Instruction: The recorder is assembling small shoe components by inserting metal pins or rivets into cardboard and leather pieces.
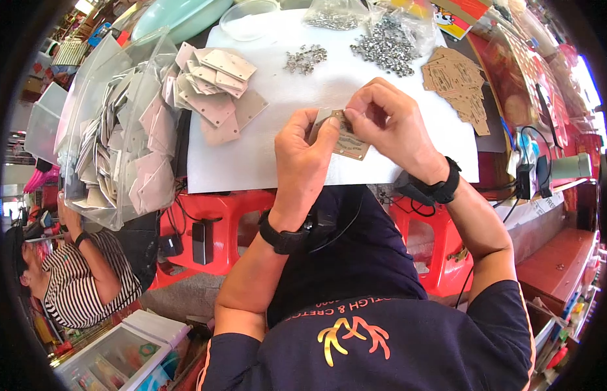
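Note:
My left hand [302, 146] pinches a small brown printed card [350, 146] with holes near its edge, thumb on top. A greyish flat piece shows at the left fingers, partly hidden by them. At the card's upper edge, the thumb and forefinger of my right hand [396, 124] close together; whether a small metal part sits between them is hidden. Both hands are just above the white sheet [245, 171] on the table. Beyond them lie a small heap of metal fasteners [306, 60] and a bigger heap of fasteners [388, 52]. Brown printed cards [455, 85] are piled at the right.
Pale pinkish-grey cards [219, 98] with holes lie heaped at the left, beside a clear plastic bin [124, 195] full of more. Plastic bags of fasteners [336, 16] rest at the back. A person in a striped top [88, 280] is at lower left. Red stools [228, 225] stand below the table.

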### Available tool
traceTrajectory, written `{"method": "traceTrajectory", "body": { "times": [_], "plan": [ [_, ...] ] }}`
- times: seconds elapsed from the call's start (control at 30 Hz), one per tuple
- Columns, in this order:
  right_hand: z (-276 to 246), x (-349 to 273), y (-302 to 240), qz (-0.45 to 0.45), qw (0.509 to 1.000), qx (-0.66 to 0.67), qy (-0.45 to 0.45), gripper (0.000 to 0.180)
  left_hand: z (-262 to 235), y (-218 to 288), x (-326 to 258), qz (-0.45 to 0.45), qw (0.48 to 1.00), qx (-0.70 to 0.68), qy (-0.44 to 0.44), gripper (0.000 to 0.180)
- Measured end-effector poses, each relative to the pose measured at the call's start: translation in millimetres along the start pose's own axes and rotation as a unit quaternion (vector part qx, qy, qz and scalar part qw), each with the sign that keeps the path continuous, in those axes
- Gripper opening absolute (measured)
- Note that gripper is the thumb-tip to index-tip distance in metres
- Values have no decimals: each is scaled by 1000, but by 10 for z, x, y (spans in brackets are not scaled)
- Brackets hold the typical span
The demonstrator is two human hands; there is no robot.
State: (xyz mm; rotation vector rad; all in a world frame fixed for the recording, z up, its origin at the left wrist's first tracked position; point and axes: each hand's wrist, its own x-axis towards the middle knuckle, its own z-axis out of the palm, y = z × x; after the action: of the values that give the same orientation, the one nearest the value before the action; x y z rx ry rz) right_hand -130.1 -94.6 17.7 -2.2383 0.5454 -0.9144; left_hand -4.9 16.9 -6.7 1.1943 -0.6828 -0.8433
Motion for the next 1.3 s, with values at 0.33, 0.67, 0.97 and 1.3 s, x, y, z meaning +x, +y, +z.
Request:
{"method": "traceTrajectory", "body": {
  "times": [0.33,0.67,0.97,1.3],
  "plan": [
    [-50,71,-38,96,987,96,-88,14,33,-31,7,8,1000,7,-8,15],
    [-64,65,-20,136,974,146,-106,11,69,19,-39,28,998,50,2,16],
    [-50,95,-7,12,996,51,-73,10,51,6,-20,43,995,95,-3,17],
    [-64,76,65,56,983,140,-102,7,32,20,-54,29,998,57,-10,17]
  ]
}}
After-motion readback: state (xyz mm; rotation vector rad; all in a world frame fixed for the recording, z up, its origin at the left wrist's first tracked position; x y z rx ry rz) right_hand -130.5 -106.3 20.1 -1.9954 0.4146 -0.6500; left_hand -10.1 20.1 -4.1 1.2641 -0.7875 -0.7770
